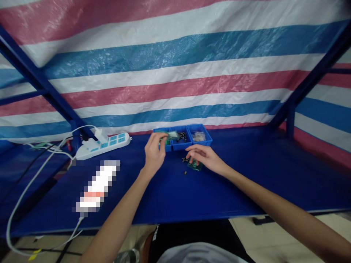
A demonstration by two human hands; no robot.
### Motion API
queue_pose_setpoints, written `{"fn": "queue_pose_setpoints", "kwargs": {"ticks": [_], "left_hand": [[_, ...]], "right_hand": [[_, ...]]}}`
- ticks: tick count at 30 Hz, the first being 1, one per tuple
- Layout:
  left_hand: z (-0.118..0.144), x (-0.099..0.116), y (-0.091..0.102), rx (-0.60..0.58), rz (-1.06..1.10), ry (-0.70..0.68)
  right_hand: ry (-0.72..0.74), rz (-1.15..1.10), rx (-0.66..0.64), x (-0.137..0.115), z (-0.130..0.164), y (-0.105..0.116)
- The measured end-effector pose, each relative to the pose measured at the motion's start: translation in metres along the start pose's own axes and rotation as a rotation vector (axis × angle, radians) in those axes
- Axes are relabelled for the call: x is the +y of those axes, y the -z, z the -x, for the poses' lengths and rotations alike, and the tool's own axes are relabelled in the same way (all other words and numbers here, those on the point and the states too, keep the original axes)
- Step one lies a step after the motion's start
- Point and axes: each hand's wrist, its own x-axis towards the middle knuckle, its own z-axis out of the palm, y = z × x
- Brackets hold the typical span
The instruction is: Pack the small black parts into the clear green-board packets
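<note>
My left hand (155, 150) is raised at the left blue bin, its thumb and fingers closed on a thin green circuit board (172, 135) that catches a pale glare. My right hand (204, 156) hovers low over the table with its fingers apart. Under its fingertips lies another green circuit board (195, 166); whether they press on it is hard to tell. Small black parts (185, 160) sit just left of that board. A single small part (185, 172) rests nearer to me.
Three joined blue bins (173, 147) stand at the back, with green boards, black parts and a clear bag (199, 136). On the left are a white power strip (112, 144), a white cable (20, 193) and a pixelated device (98, 186). A striped sheet (175, 84) hangs behind.
</note>
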Motion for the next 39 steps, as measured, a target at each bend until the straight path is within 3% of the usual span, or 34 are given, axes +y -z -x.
{"fn": "queue_pose_setpoints", "kwargs": {"ticks": [2, 4, 8, 12, 16, 19, 21, 27, 35, 39], "left_hand": [[-0.004, -0.019, 0.007, -0.019, -0.022, 0.132], [-0.005, -0.036, 0.012, -0.117, -0.021, 0.241], [0.000, -0.051, 0.012, -0.263, -0.173, 0.210], [0.002, -0.041, 0.009, -0.250, -0.271, 0.126], [0.002, -0.025, 0.006, -0.188, -0.245, 0.084], [0.003, -0.014, 0.002, -0.144, -0.167, 0.070], [0.006, -0.008, -0.001, -0.186, -0.105, 0.050], [0.017, 0.005, -0.010, -0.499, -0.037, -0.038], [0.020, 0.006, -0.012, -0.648, -0.070, -0.040], [0.020, 0.006, -0.011, -0.708, -0.071, -0.050]], "right_hand": [[0.000, 0.065, -0.009, 0.001, 0.002, 0.000], [-0.004, 0.115, -0.022, 0.004, 0.003, -0.002], [0.055, 0.260, -0.031, 0.008, 0.005, -0.004], [0.236, 0.521, -0.059, 0.005, 0.005, 0.000], [0.495, 0.845, -0.271, 0.000, 0.007, 0.005], [0.594, 1.031, -0.366, 0.001, 0.009, 0.001], [0.633, 1.089, -0.395, 0.002, 0.010, -0.003], [0.656, 1.120, -0.388, 0.012, 0.010, -0.007], [0.566, 1.026, -0.313, 0.017, 0.010, -0.011], [0.504, 0.832, -0.130, 0.014, 0.007, -0.007]]}}
